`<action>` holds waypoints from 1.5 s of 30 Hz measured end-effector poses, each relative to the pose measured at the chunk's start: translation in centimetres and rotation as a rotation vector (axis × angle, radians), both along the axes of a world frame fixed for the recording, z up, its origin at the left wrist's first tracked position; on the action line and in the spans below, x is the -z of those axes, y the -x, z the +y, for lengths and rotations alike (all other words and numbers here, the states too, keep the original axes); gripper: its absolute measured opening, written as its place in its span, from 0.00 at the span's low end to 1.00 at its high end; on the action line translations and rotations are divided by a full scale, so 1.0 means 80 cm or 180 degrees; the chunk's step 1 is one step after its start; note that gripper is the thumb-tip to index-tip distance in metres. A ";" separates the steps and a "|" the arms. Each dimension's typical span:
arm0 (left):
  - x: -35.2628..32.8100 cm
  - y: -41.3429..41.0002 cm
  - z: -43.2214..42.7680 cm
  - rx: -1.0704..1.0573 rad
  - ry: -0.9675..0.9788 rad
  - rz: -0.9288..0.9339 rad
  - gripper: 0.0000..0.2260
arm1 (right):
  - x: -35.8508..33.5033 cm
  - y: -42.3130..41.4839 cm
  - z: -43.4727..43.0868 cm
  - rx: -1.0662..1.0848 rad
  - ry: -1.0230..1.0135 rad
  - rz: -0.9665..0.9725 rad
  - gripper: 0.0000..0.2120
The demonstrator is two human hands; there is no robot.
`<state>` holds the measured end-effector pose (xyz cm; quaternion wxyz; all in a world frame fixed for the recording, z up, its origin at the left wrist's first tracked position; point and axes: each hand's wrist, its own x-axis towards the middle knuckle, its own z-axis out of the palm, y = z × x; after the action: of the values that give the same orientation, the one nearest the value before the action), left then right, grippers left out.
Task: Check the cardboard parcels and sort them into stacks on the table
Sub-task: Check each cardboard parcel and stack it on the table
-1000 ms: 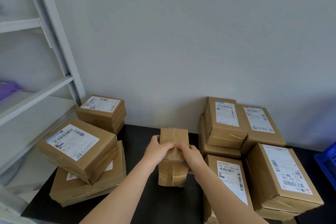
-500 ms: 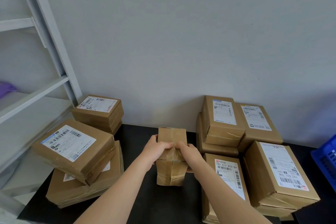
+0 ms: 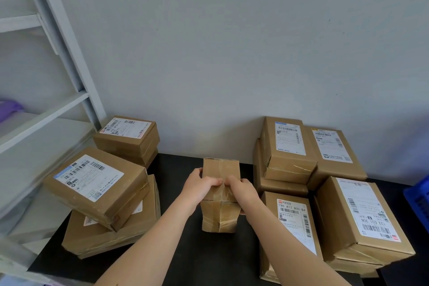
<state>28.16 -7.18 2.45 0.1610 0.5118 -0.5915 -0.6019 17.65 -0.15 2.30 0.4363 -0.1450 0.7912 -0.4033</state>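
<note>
A small taped cardboard parcel (image 3: pixel 220 213) stands in the middle of the black table (image 3: pixel 176 165), its plain side facing me. My left hand (image 3: pixel 199 184) grips its left edge and my right hand (image 3: pixel 242 190) grips its right edge, fingers curled over the near top corner. To the left, a labelled parcel (image 3: pixel 95 183) lies skewed on a larger flat parcel (image 3: pixel 130 230), with another labelled parcel (image 3: pixel 127 137) behind them. On the right stand several labelled parcels, among them a stacked one (image 3: pixel 287 148) and a big front one (image 3: pixel 362 218).
A white metal shelf rack (image 3: pixel 58 37) rises at the left beside the table. A blue crate (image 3: pixel 417 202) pokes in at the right edge. A grey wall closes the table's far side. A purple item (image 3: pixel 9 109) lies on the shelf.
Both hands keep the same hold on the small parcel. The view has shifted slightly; the parcel stays in about the same place.
</note>
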 end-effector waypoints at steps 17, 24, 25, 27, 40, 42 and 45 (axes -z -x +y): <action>0.007 -0.017 0.023 0.0111 0.0197 0.0074 0.37 | -0.005 -0.003 0.036 -0.0286 0.0366 0.0045 0.29; 0.014 -0.034 0.039 -0.0287 -0.0442 0.0673 0.22 | 0.014 -0.002 0.058 0.0203 0.0349 0.0153 0.24; 0.016 -0.035 0.041 -0.0389 -0.0428 0.0681 0.18 | 0.018 -0.002 0.060 0.0223 0.0319 0.0201 0.22; 0.021 -0.037 0.043 -0.0418 -0.0281 0.0574 0.13 | 0.028 -0.002 0.064 0.0171 0.0277 0.0280 0.18; 0.077 -0.047 0.043 0.0911 0.0434 -0.0847 0.23 | 0.066 -0.011 0.070 -0.0968 -0.0392 0.0473 0.30; 0.079 -0.048 0.042 0.0970 0.0334 -0.0881 0.28 | 0.068 -0.015 0.068 -0.1042 -0.0481 0.0493 0.33; 0.079 -0.048 0.043 0.0975 0.0302 -0.0792 0.31 | 0.069 -0.017 0.068 -0.1107 -0.0576 0.0523 0.35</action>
<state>32.04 -3.74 -3.88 0.0172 0.4782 -0.7054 -0.5230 19.04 5.31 -3.25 0.4447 -0.2720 0.8201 -0.2361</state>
